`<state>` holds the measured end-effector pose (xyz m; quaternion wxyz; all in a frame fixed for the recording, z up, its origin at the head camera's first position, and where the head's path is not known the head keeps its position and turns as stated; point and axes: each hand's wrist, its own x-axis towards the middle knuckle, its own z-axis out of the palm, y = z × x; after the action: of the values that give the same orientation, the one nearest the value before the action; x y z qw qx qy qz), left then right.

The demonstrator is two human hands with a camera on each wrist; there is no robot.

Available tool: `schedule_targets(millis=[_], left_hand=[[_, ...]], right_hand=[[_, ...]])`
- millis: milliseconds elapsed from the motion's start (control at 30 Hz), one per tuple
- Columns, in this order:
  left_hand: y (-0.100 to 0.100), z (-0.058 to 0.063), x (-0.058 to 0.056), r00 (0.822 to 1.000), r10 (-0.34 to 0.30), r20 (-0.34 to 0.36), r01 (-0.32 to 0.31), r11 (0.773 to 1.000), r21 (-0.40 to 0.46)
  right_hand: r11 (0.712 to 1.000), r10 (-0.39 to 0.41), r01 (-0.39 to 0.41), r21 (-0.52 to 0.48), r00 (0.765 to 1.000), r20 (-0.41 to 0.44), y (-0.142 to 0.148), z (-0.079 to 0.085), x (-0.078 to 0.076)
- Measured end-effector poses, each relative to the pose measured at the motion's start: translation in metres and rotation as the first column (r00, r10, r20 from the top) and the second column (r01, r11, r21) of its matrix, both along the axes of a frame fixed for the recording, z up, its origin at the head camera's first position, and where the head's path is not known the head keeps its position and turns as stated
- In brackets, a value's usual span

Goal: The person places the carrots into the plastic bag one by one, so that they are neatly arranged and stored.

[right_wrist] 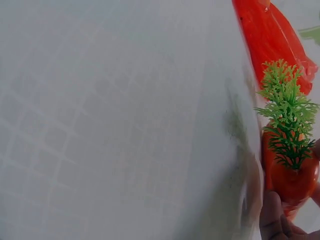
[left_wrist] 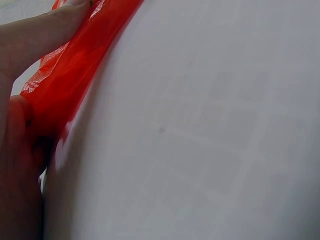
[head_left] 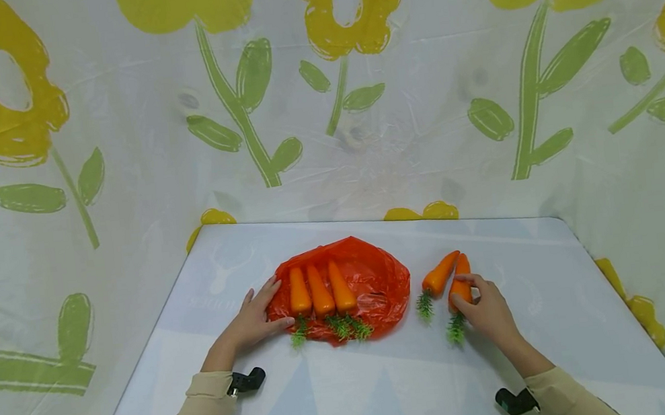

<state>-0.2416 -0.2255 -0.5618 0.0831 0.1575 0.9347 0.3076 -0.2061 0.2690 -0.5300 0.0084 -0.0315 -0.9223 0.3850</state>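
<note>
A red plastic bag (head_left: 385,276) lies spread on the table with three toy carrots (head_left: 320,291) side by side on it, their green tops toward me. My left hand (head_left: 259,316) rests at the bag's left edge, fingers spread and thumb near the leftmost green top. In the left wrist view, the thumb touches the red plastic (left_wrist: 75,75). To the right of the bag, my right hand (head_left: 485,306) grips a toy carrot (head_left: 461,288) between thumb and fingers. Its leafy green top (right_wrist: 287,115) shows in the right wrist view. Another carrot (head_left: 438,276) lies just left of it.
The pale table (head_left: 352,395) has a faint triangle pattern. A white curtain (head_left: 421,124) with yellow flowers hangs behind and at both sides. Black devices (head_left: 247,381) are strapped at both wrists, beside beige sleeves (head_left: 198,411).
</note>
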Motion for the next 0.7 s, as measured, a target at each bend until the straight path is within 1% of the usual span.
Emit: schedule_targets(millis=[100, 233, 533, 700], left_hand=[[-0.0002, 0.0005, 0.0002, 1.0, -0.009, -0.012, 0.009, 1.0, 0.0], [0.0, 0.0009, 0.0002, 1.0, -0.005, -0.003, 0.005, 1.0, 0.0], [0.0, 0.0017, 0.0012, 1.0, 0.0, 0.0, 0.0, 1.0, 0.007], [0.001, 0.0018, 0.0005, 1.0, -0.005, -0.006, 0.005, 1.0, 0.006]], right_hand=[[1.0, 0.005, -0.004, -0.016, 1.0, 0.003, -0.0014, 0.0007, 0.0005], [0.999, 0.01, -0.01, -0.031, 1.0, -0.001, -0.0031, 0.0017, 0.0004], [0.999, 0.017, -0.017, -0.04, 1.0, -0.005, -0.0051, 0.0015, 0.0003], [0.998, 0.032, -0.033, -0.045, 0.999, -0.023, -0.0064, 0.002, 0.0007]])
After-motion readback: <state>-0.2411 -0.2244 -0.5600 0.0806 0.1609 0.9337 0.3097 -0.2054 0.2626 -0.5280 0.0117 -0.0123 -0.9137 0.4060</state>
